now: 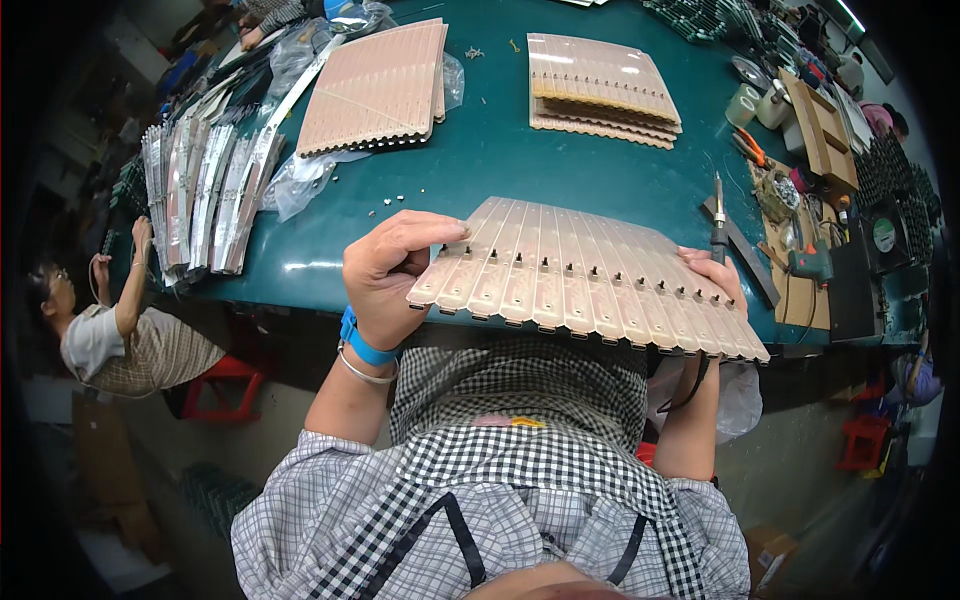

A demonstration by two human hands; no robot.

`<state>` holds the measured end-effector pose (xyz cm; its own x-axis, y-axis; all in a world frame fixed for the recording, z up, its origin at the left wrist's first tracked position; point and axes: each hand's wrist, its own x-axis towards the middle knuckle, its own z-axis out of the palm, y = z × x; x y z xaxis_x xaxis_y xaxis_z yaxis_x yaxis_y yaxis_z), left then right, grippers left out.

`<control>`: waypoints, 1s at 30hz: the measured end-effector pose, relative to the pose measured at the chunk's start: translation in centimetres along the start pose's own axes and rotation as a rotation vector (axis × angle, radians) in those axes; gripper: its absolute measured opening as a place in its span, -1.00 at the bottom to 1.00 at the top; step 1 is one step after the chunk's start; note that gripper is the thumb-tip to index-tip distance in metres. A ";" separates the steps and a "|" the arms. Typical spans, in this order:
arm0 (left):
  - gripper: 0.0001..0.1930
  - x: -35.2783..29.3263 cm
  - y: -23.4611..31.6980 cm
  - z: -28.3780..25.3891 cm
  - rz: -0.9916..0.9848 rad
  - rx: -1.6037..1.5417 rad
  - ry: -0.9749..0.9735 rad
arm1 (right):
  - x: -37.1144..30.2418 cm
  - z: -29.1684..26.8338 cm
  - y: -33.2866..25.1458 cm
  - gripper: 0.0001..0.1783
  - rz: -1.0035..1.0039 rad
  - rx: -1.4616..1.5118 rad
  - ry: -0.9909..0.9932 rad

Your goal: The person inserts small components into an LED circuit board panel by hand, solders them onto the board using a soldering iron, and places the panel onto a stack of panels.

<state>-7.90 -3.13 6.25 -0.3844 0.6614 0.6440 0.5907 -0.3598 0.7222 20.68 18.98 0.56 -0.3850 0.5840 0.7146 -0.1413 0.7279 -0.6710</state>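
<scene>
A pinkish panel of joined circuit-board strips (590,265), with a row of small black parts across it and a scalloped near edge, is tilted above the table's front edge. My left hand (385,265) grips its left end, thumb and fingers closed round the edge. At the right end my right hand (722,278) is closed on the panel, its fingers partly hidden beneath. A soldering iron (718,225) points tip-up beside my right fingers, and a dark cord hangs below that hand. Whether the hand also holds the iron, I cannot tell.
Similar panels lie in stacks at the back left (370,85) and back right (600,85) of the green table (480,165). Bundled metallic strips (210,195) lie left. Orange-handled pliers (750,147) and a power screwdriver (810,262) lie right. Another person (125,320) sits at left.
</scene>
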 end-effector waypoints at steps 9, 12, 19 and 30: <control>-0.64 -0.5 -0.3 0.5 0.013 -0.423 0.061 | -0.1 0.0 0.2 -0.57 -0.005 0.026 -0.013; -0.63 -0.8 -0.2 0.5 -0.050 -0.503 0.104 | -0.2 -0.2 0.2 -0.57 -0.010 0.011 -0.028; -0.74 -1.2 -1.4 0.0 0.046 -0.441 0.052 | -0.5 0.6 -1.7 -0.57 0.095 -0.028 0.042; -0.80 -1.5 -2.1 -0.5 0.077 -0.393 0.013 | -0.4 0.3 -2.1 -0.58 0.053 -0.040 0.006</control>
<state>-8.92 -3.72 3.94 -0.3598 0.6151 0.7016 0.3025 -0.6344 0.7114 20.83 17.13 1.63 -0.3857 0.6240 0.6796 -0.0839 0.7098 -0.6994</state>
